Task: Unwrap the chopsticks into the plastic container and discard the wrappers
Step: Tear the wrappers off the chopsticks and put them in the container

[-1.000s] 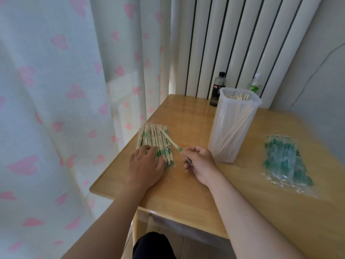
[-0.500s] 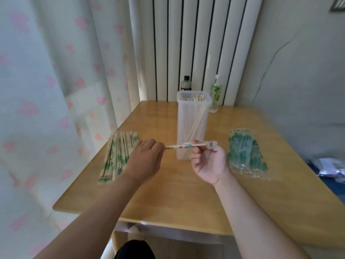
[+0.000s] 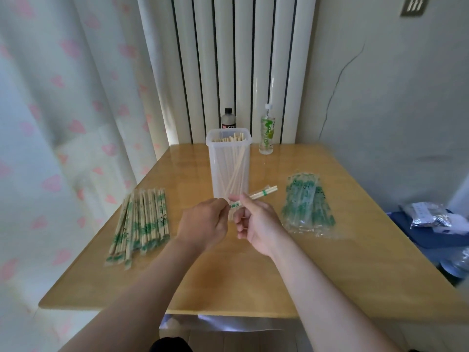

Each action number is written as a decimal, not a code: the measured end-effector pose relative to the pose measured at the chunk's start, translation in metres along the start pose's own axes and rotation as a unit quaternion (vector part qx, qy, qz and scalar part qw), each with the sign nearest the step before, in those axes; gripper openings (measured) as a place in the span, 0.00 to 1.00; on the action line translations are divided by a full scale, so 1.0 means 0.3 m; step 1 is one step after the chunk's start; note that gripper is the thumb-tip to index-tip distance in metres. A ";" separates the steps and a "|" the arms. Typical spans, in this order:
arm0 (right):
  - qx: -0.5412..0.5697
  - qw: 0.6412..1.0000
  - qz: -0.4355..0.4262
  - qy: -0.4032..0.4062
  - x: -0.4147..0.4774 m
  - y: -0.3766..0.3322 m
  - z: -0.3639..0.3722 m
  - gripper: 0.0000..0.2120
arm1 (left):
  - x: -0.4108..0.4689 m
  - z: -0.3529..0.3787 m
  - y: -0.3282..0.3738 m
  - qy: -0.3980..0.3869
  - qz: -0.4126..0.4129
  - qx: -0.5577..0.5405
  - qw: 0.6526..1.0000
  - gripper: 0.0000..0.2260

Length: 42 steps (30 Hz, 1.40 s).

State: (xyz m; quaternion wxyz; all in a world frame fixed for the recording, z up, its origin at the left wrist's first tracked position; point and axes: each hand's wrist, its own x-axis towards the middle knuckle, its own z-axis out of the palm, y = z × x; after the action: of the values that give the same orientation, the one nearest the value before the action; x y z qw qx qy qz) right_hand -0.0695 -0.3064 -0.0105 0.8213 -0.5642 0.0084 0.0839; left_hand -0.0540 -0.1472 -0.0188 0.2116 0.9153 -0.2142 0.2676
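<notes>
Change since 0.5 s ago: wrapped chopstick pair [image 3: 261,193] is now tilting, its far end rising to the right, where it was lying level; the 2 hands are sitting closer together.

- Left hand [image 3: 203,222]: fingers curling, pinching the near, green-printed end of the pair's wrapper.
- Right hand [image 3: 256,224]: thumb and forefinger pinching the pair just beside the left hand's grip; the other fingers are curling loosely below.
- Wrapped chopstick pair: hanging in the air between both hands, in front of the container, its far end sticking out past the right hand.
- Plastic container [image 3: 223,168]: standing upright mid-bench, holding bare chopsticks that are leaning inside.
- Wrapped chopsticks pile [image 3: 142,219]: lying on the left of the bench [image 3: 253,275].
- Empty wrappers pile [image 3: 307,207]: lying right of the container.
- 2 bottles, 1 dark [image 3: 228,119] and 1 green-labelled [image 3: 267,133]: standing at the far edge, against the radiator [image 3: 228,59].
</notes>
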 end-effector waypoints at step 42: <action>0.082 0.989 -0.009 0.120 -0.019 -0.056 -0.086 0.18 | 0.021 -0.050 0.011 -0.037 0.106 0.119 0.987 0.20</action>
State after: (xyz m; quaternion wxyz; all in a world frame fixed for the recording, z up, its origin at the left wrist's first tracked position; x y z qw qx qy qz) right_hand -0.0707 -0.3371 -0.0037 0.8584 -0.5013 0.1088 0.0075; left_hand -0.0567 -0.1441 -0.0027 0.0640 0.9154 -0.2839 0.2782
